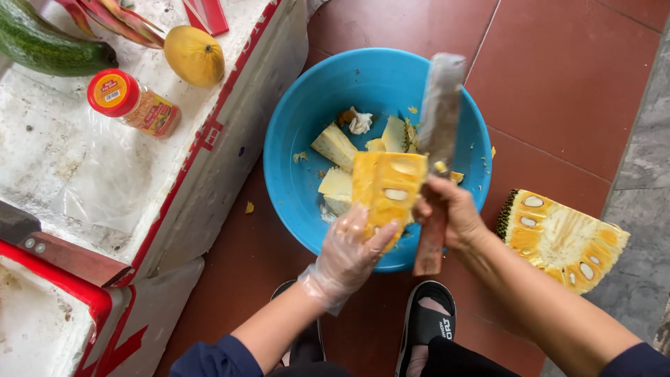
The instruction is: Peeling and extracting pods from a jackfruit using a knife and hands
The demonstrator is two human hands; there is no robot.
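A yellow jackfruit wedge (388, 190) is held over the near rim of the blue basin (293, 132) on the floor, gripped from below by the closed fingers (363, 234) of the gloved left hand (347, 255). Its long axis runs away from the body. The right hand (450, 213) is wrapped shut around the handle of a cleaver (438, 139), whose blade lies touching the wedge's right edge.

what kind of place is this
Likely an informal fruit-cutting spot on a tiled floor: a blue basin of jackfruit scraps and a white foam box serving as a table.
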